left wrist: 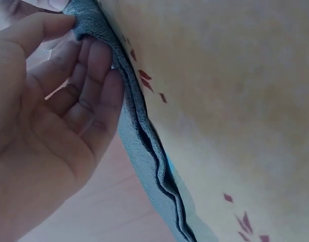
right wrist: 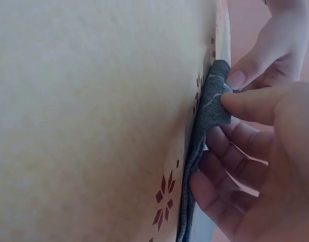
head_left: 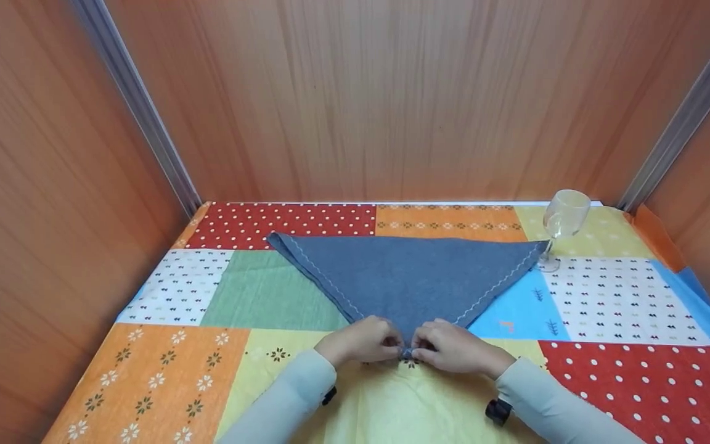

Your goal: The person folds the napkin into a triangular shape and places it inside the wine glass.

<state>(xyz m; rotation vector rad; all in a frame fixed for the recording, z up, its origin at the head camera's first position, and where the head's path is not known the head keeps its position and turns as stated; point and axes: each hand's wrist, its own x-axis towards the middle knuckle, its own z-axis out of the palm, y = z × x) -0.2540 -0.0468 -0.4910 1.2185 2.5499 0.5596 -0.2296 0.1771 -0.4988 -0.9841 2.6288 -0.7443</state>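
Our pale sleeves (head_left: 284,394) lie nearest, before the grey cloth (head_left: 404,271). Behind it we see a wood-grain wall (head_left: 392,92); beneath, a patchwork tablecloth (head_left: 287,290). At the cloth's near tip our left hand (head_left: 362,338) and right hand (head_left: 457,346) pinch its edge. Crowding its right corner stands a wine glass (head_left: 567,216); contact we cannot tell.

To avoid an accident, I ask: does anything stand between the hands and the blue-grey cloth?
Nothing visible does: the left hand and right hand both pinch the blue-grey cloth at its near corner. The wine glass stands by the far right corner, away from both hands; whether it touches the cloth is unclear.
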